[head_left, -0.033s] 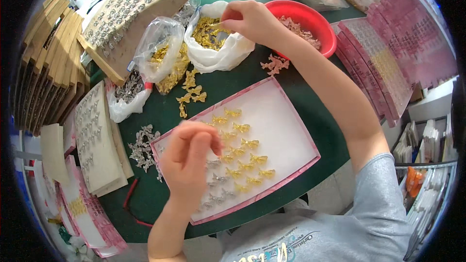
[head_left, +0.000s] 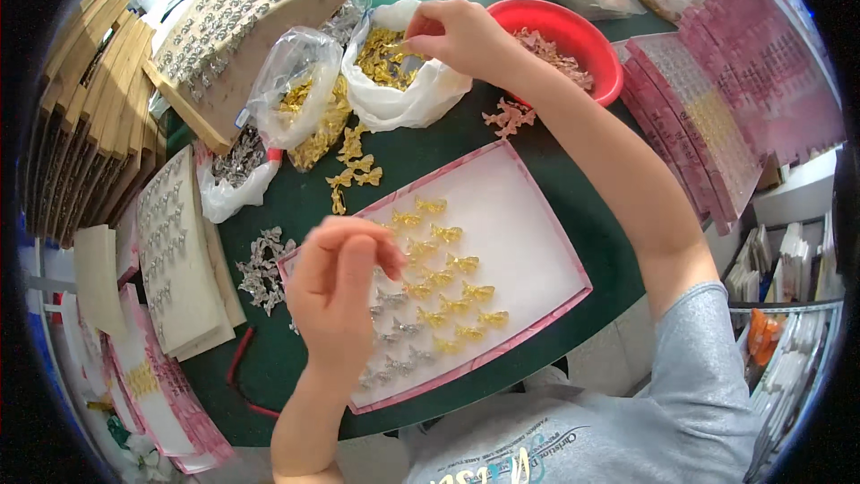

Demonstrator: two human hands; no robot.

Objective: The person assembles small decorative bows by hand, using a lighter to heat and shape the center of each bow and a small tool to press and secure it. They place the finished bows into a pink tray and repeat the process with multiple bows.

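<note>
My right hand [head_left: 457, 36] reaches over a white plastic bag [head_left: 408, 112] of gold bow-shaped pieces [head_left: 381, 58]. Its thumb and fingers pinch at the bag's mouth; whether a gold piece is between the tips I cannot make out. My left hand [head_left: 340, 282] hovers above the left side of a white board with a pink border [head_left: 520, 215], fingers curled and thumb close to them. What it holds, if anything, is hidden. Rows of gold bows [head_left: 457, 305] and silver bows [head_left: 408, 330] lie on the board; my left hand covers part of it.
A clear bag of gold pieces [head_left: 296, 99], a bag of silver pieces [head_left: 237, 170] and a red bowl of pinkish pieces [head_left: 609, 63] surround the board. Loose silver bows [head_left: 264, 273] lie left. Wooden boards [head_left: 90, 116] stand stacked at far left, pink boards [head_left: 672, 116] at right.
My left hand has shifted slightly left, uncovering a bit more of the silver bows. My right hand stays at the white bag with almost no movement.
</note>
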